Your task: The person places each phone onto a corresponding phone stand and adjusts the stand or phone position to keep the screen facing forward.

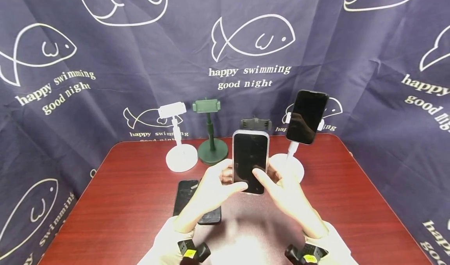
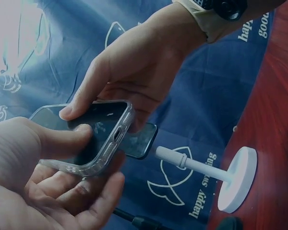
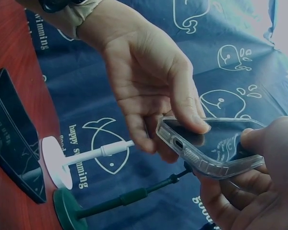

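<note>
A phone in a clear case (image 1: 250, 155) is held upright over the table, its dark screen toward me. My left hand (image 1: 214, 185) grips its left side, thumb on the lower screen and fingers behind. My right hand (image 1: 286, 188) grips the other side, its thumb pressed on the screen. In the left wrist view, the case's thick transparent edge (image 2: 103, 160) and charging port show. Directly behind the held phone stands a dark phone stand (image 1: 256, 123), its lower part hidden. Another phone (image 1: 307, 117) sits tilted in the white stand (image 1: 299, 167) at the right.
A white stand (image 1: 181, 158) and a green stand (image 1: 212, 151) stand at the back left with bare clamps. Two dark phones, one on the left (image 1: 183, 194) and one partly under my left forearm (image 1: 211, 217), lie on the red table (image 1: 116, 202). A fish-print curtain (image 1: 190, 50) hangs behind.
</note>
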Demonstrator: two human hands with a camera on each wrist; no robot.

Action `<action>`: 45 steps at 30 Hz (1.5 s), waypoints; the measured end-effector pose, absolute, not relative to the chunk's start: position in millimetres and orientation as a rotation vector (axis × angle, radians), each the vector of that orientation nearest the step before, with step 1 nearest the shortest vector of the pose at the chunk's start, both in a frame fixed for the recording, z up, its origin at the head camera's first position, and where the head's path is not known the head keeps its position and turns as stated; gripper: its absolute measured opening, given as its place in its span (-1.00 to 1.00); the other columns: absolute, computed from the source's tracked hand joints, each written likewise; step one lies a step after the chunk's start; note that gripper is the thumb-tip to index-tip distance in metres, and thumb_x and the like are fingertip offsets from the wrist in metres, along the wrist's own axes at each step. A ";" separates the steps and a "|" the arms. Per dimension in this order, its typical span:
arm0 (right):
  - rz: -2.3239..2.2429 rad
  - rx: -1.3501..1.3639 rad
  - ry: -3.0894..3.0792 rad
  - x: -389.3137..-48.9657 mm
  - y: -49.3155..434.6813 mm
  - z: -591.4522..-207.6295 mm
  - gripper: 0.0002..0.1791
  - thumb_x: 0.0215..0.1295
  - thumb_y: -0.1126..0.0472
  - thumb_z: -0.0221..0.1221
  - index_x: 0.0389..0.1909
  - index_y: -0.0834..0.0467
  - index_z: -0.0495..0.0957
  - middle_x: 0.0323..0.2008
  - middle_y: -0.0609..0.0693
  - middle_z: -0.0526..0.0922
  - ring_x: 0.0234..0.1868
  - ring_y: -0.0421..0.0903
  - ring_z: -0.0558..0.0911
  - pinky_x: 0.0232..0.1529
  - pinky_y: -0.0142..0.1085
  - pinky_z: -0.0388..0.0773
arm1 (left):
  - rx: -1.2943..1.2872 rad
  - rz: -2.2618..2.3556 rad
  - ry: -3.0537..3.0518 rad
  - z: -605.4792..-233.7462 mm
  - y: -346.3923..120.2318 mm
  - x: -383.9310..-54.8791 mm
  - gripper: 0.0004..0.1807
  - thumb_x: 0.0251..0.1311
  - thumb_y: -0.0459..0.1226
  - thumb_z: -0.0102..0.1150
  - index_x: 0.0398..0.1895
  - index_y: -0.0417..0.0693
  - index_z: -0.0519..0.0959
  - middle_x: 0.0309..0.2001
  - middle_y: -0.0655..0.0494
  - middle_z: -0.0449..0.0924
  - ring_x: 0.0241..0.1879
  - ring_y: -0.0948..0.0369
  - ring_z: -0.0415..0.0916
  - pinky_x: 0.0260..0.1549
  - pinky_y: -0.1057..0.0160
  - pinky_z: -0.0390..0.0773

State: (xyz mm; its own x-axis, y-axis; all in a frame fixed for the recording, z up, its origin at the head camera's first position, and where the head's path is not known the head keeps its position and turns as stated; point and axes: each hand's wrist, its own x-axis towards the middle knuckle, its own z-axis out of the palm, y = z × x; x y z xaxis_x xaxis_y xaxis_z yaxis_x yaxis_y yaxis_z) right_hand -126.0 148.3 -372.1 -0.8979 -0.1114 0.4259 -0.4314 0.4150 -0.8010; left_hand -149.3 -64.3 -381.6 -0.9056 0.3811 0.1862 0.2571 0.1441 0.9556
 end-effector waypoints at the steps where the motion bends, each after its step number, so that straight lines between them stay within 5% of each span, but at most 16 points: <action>1: 1.479 0.463 -2.368 -126.2 147.9 -372.3 -0.64 0.40 0.20 0.30 -0.54 0.04 0.36 -0.60 -0.14 0.30 -0.54 -0.25 0.31 -0.43 -0.34 0.35 | 0.634 1.882 2.302 -381.3 -64.7 -149.2 -0.56 0.18 -0.26 0.46 0.13 0.00 0.60 -0.09 -0.02 0.77 -0.21 0.29 0.72 -0.11 0.31 0.69; 6: 1.476 0.455 -2.350 -128.7 147.2 -373.2 -0.64 0.38 0.22 0.31 -0.55 0.05 0.36 -0.63 -0.15 0.30 -0.57 -0.26 0.30 -0.48 -0.33 0.34 | 0.614 1.862 2.336 -379.8 -67.0 -149.6 -0.61 0.26 -0.22 0.39 0.13 -0.04 0.58 -0.08 -0.03 0.76 -0.19 0.25 0.70 -0.11 0.29 0.68; 14: 1.459 0.486 -2.185 -136.8 150.9 -369.7 -0.81 0.29 0.35 0.36 -0.47 0.09 0.59 -0.65 -0.09 0.49 -0.62 -0.25 0.43 -0.53 -0.38 0.39 | 0.721 1.929 2.273 -378.1 -77.4 -153.4 -0.69 0.37 -0.33 0.27 0.15 -0.08 0.57 -0.13 -0.11 0.77 -0.25 -0.14 0.75 -0.24 0.12 0.74; 21: 1.420 0.294 -2.302 -135.1 155.6 -362.1 -0.68 0.39 0.16 0.32 -0.51 0.08 0.42 -0.66 -0.10 0.38 -0.61 -0.20 0.38 -0.51 -0.36 0.35 | 0.712 1.949 2.287 -375.3 -82.5 -154.6 -0.72 0.38 -0.30 0.28 0.11 -0.02 0.59 -0.14 -0.01 0.79 -0.20 -0.11 0.77 -0.20 0.05 0.74; 31: 1.463 0.270 -2.281 -148.5 157.3 -356.4 -0.86 0.41 0.13 0.31 -0.29 0.11 0.61 -0.55 -0.04 0.59 -0.52 -0.21 0.50 -0.43 -0.42 0.43 | 0.735 1.971 2.363 -366.5 -85.9 -165.6 -0.73 0.35 -0.32 0.30 0.08 -0.01 0.60 -0.17 -0.01 0.80 -0.27 0.03 0.79 -0.25 0.07 0.75; 40: 1.353 0.299 -2.238 -159.0 155.5 -347.4 -0.66 0.40 0.14 0.31 -0.51 0.13 0.42 -0.64 -0.06 0.35 -0.58 -0.20 0.31 -0.52 -0.34 0.28 | 0.717 2.037 2.365 -360.5 -84.3 -189.9 -0.75 0.36 -0.39 0.25 0.07 -0.21 0.59 -0.18 -0.29 0.76 -0.26 -0.27 0.74 -0.30 -0.08 0.74; 45: 1.340 0.303 -2.194 -163.5 154.3 -341.2 -0.64 0.37 0.16 0.34 -0.53 0.15 0.40 -0.64 -0.06 0.33 -0.57 -0.22 0.31 -0.51 -0.36 0.26 | 0.694 2.019 2.385 -349.9 -79.4 -197.6 -0.74 0.36 -0.34 0.26 0.08 -0.14 0.60 -0.14 -0.18 0.77 -0.25 -0.14 0.78 -0.30 -0.01 0.75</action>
State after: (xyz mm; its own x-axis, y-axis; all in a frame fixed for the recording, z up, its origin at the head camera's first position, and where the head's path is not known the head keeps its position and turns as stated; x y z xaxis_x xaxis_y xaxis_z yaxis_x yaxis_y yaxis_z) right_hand -163.5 154.3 -341.2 -0.8255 0.0885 0.5574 -0.4556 0.4785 -0.7507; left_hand -197.6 -79.4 -349.9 -0.9044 0.2853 0.3172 0.3599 0.1111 0.9263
